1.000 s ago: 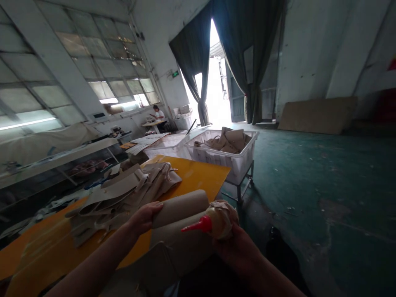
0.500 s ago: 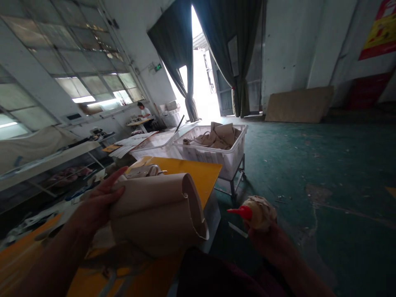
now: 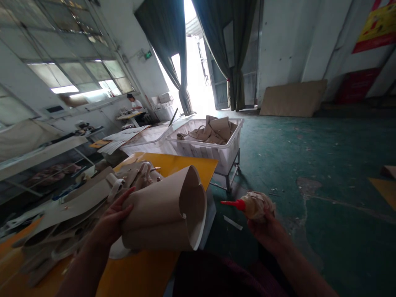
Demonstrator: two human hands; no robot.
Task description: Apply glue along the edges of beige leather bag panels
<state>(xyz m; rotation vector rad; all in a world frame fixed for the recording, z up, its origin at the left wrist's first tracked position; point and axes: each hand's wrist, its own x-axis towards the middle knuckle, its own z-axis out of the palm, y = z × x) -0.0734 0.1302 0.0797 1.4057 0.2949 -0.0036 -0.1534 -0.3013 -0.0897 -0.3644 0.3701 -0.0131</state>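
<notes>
Clamped around a red-nozzled glue bottle (image 3: 253, 206), the right hand (image 3: 266, 233) has swung out over the green floor, while the spread left hand (image 3: 109, 222) grips a tan leather roll (image 3: 163, 212), now lifted off the yellow board (image 3: 148, 272) at lower left.

From my remote view, I find no words, brand or number I can actually read. High on the pale concrete wall (image 3: 131, 72) by the curtained doorway, a small glowing green rectangular exit-style sign (image 3: 147, 54) shows only a blurred mark. On the far right wall (image 3: 286, 49), a yellow-and-red paper poster (image 3: 378, 27) carries dark print, too skewed and small for me to make out. Below it, a red wall panel (image 3: 357, 86) gives me nothing legible.
</notes>
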